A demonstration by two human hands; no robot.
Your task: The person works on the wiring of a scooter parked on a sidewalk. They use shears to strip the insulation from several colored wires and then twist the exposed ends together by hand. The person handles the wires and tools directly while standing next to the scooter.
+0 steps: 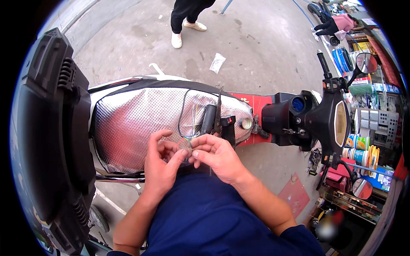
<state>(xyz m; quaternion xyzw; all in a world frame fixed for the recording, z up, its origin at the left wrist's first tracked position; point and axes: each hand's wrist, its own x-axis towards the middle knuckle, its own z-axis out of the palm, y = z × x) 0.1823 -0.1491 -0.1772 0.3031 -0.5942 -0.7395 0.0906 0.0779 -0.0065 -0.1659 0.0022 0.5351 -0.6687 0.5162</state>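
Between both hands, above a scooter's seat, is a small round greyish piece point(184, 146) with thin coloured wires point(195, 123) running from it. My left hand point(164, 155) pinches it from the left with thumb and fingers. From the right, the fingertips of my right hand point(217, 154) close on its edge and the wires. A black cable point(180, 113) loops up over the silver quilted seat cover point(132, 123). Just beyond my right hand lie a black cylinder point(208, 119), a dark slender tool point(218, 106) and a black item with a red part point(229, 121).
A small round roll or tin point(246, 123) rests at the seat's front end. A black top box point(55, 141) stands left; handlebars and a mirror point(366, 63) rise right. Crowded shelves point(371, 123) line the right side. Beyond the scooter stands a person point(188, 17).
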